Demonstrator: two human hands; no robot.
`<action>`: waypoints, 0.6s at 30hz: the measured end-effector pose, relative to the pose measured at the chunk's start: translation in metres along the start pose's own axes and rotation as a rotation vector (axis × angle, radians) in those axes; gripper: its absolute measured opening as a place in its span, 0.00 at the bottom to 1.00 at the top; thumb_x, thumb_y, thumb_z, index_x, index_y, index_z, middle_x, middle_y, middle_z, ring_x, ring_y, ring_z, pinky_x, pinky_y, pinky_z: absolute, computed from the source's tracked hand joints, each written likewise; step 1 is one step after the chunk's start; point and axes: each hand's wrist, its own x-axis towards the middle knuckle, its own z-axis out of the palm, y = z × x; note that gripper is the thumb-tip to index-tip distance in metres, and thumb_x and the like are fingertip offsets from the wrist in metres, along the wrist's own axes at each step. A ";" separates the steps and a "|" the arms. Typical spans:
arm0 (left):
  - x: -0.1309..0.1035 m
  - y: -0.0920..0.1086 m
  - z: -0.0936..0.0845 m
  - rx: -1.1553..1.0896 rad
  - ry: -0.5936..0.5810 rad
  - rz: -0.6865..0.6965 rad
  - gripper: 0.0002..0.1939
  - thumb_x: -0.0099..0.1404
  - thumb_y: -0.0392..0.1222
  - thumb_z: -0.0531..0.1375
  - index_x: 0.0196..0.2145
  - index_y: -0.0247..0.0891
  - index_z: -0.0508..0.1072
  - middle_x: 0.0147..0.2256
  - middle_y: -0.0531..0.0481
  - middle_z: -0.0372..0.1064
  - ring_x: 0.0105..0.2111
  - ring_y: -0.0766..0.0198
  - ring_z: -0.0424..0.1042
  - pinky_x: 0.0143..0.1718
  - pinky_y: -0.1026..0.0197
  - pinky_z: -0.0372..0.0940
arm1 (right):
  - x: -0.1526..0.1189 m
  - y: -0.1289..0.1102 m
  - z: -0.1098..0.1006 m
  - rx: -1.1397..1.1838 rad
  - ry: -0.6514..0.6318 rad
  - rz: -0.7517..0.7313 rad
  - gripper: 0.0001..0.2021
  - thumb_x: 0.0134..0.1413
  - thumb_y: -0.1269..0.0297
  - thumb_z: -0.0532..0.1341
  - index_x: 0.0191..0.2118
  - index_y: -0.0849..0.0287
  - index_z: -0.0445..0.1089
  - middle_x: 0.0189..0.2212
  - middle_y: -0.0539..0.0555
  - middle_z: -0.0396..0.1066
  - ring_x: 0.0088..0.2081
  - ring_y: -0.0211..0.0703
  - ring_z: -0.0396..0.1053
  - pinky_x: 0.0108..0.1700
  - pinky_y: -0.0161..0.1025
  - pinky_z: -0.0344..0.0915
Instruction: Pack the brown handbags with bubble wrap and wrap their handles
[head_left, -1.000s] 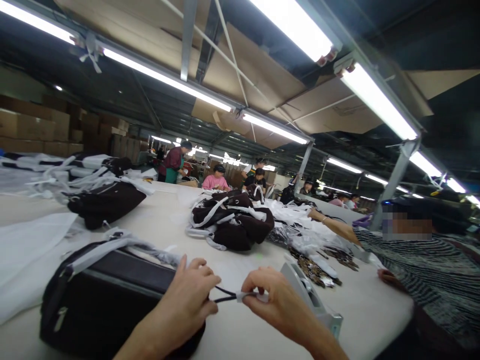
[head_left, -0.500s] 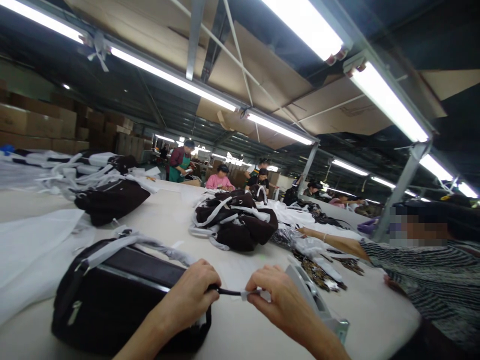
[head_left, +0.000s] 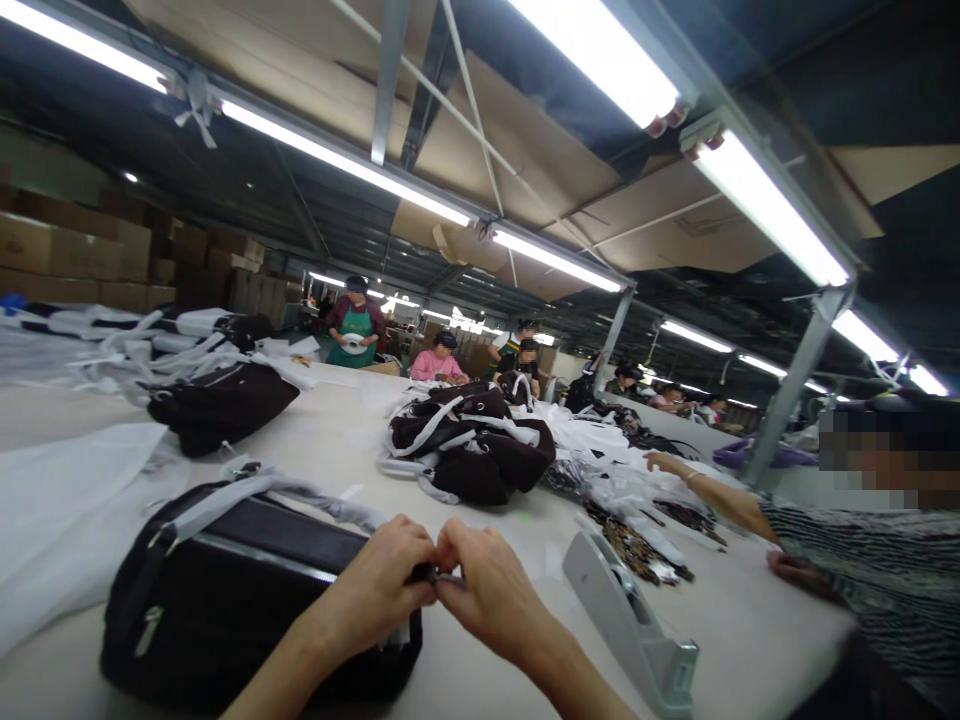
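A dark handbag (head_left: 247, 600) with wrapped handles (head_left: 225, 505) lies in front of me on the left. Over its right end, my left hand (head_left: 390, 570) pinches a thin dark strap (head_left: 421, 573), most of which is hidden by fingers. My right hand (head_left: 484, 590) is closed against the left one, its fingertips pinching at the same strap. Whatever tape or wrap is between the fingertips is too covered to make out. To the right of my right hand stands a grey tape dispenser (head_left: 630, 625).
More dark bags (head_left: 472, 445) are heaped mid-table, and another bag (head_left: 225, 400) lies at the left. White wrapping sheets (head_left: 75, 520) cover the left side. Metal pieces (head_left: 634, 545) lie beyond the dispenser. A co-worker in a striped sleeve (head_left: 847, 550) reaches in from the right.
My right hand has moved left along the strap until it meets my left hand; the stretch of strap between them is covered. The co-worker at the right has drawn their arm back somewhat.
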 end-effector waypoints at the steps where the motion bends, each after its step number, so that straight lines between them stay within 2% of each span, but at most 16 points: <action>1: 0.001 -0.001 0.001 0.019 -0.004 0.016 0.10 0.56 0.29 0.59 0.34 0.39 0.76 0.35 0.49 0.73 0.43 0.56 0.67 0.47 0.57 0.60 | 0.000 0.001 -0.002 0.058 -0.005 0.014 0.11 0.43 0.77 0.61 0.34 0.58 0.66 0.30 0.48 0.73 0.33 0.42 0.66 0.37 0.38 0.54; 4: 0.001 -0.001 0.003 0.030 0.019 0.029 0.08 0.58 0.29 0.59 0.32 0.38 0.76 0.35 0.49 0.73 0.43 0.56 0.67 0.46 0.58 0.60 | -0.003 0.012 -0.019 0.305 -0.084 -0.005 0.09 0.45 0.73 0.64 0.35 0.58 0.68 0.31 0.47 0.74 0.34 0.40 0.68 0.35 0.35 0.58; 6: 0.000 -0.001 0.003 0.017 0.043 0.035 0.08 0.59 0.29 0.58 0.30 0.38 0.75 0.36 0.49 0.73 0.43 0.58 0.67 0.47 0.59 0.59 | -0.008 0.025 -0.037 0.390 -0.087 -0.019 0.05 0.51 0.68 0.62 0.37 0.58 0.71 0.34 0.49 0.75 0.37 0.41 0.70 0.38 0.35 0.61; 8: -0.001 -0.001 0.001 0.010 0.045 0.044 0.08 0.58 0.28 0.58 0.29 0.38 0.75 0.35 0.50 0.72 0.43 0.59 0.68 0.48 0.59 0.59 | -0.016 0.038 -0.052 0.412 -0.087 0.013 0.09 0.57 0.63 0.59 0.41 0.60 0.73 0.38 0.53 0.76 0.41 0.43 0.71 0.42 0.37 0.64; 10: -0.002 -0.003 -0.001 0.004 0.031 0.049 0.08 0.58 0.28 0.58 0.29 0.38 0.75 0.35 0.50 0.72 0.43 0.59 0.68 0.48 0.60 0.59 | -0.025 0.048 -0.061 0.439 -0.155 0.070 0.16 0.58 0.61 0.59 0.49 0.61 0.72 0.44 0.56 0.76 0.42 0.44 0.72 0.44 0.38 0.66; 12: -0.002 -0.004 -0.002 0.000 0.015 0.068 0.08 0.58 0.29 0.58 0.30 0.38 0.75 0.35 0.50 0.72 0.43 0.59 0.67 0.47 0.60 0.59 | -0.034 0.049 -0.060 0.423 -0.221 0.086 0.23 0.56 0.61 0.62 0.57 0.61 0.68 0.49 0.58 0.74 0.42 0.45 0.72 0.44 0.39 0.67; 14: -0.003 -0.006 -0.002 0.002 0.003 0.096 0.08 0.59 0.29 0.58 0.31 0.38 0.75 0.36 0.50 0.72 0.43 0.59 0.67 0.46 0.61 0.59 | -0.043 0.041 -0.050 0.290 -0.207 0.053 0.24 0.56 0.60 0.63 0.58 0.59 0.67 0.48 0.58 0.75 0.42 0.46 0.72 0.44 0.39 0.66; 16: -0.006 -0.006 0.000 0.013 0.001 0.121 0.08 0.59 0.29 0.58 0.31 0.38 0.75 0.36 0.49 0.72 0.43 0.59 0.67 0.46 0.61 0.60 | -0.049 0.028 -0.037 0.086 -0.196 0.016 0.15 0.59 0.60 0.62 0.51 0.57 0.73 0.42 0.57 0.77 0.42 0.49 0.73 0.42 0.39 0.63; 18: -0.013 -0.004 0.001 0.039 0.002 0.149 0.09 0.58 0.27 0.58 0.31 0.38 0.74 0.36 0.50 0.72 0.43 0.60 0.66 0.46 0.61 0.60 | -0.055 0.014 -0.022 -0.088 -0.254 0.004 0.09 0.62 0.60 0.59 0.41 0.57 0.75 0.37 0.57 0.78 0.39 0.51 0.75 0.37 0.38 0.61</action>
